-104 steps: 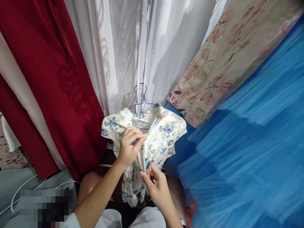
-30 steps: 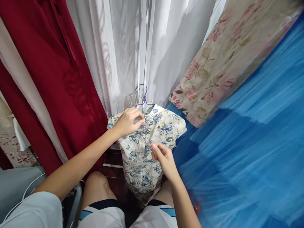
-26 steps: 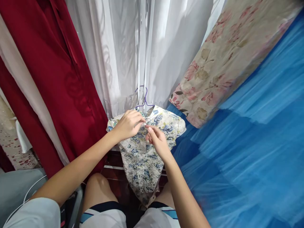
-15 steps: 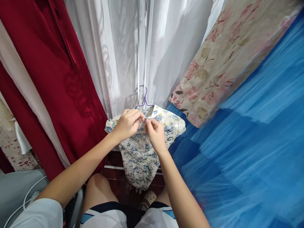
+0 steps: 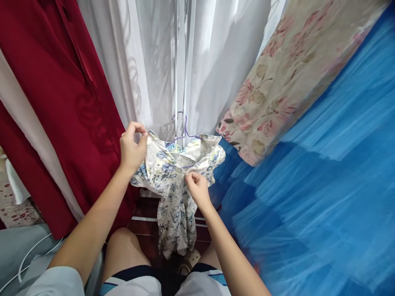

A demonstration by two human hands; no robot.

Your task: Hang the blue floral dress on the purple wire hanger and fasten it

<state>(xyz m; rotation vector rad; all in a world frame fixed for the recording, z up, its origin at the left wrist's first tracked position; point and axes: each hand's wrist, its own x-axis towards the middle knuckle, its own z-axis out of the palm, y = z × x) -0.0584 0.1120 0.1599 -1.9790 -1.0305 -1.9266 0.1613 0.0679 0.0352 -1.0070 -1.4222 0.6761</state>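
Observation:
A small cream blouse (image 5: 168,181) with blue flowers hangs on a purple wire hanger (image 5: 182,133) in front of me. My left hand (image 5: 132,146) pinches the blouse's left shoulder and holds it up and out to the left. My right hand (image 5: 196,189) is closed on the front edge of the blouse just below the collar. The blouse's front hangs open between the two hands, and its lower part droops down between my knees.
A dark red garment (image 5: 61,102) hangs at the left and white sheer curtains (image 5: 160,61) behind the hanger. A pink-flowered fabric (image 5: 286,74) and blue tulle (image 5: 324,185) fill the right. A white cable (image 5: 31,259) lies on grey cloth at the lower left. A beige sandal (image 5: 189,261) shows below.
Both hands were together at the collar. Now my left hand has drawn the left shoulder up and to the left, my right hand has dropped slightly, and the blouse's front has opened.

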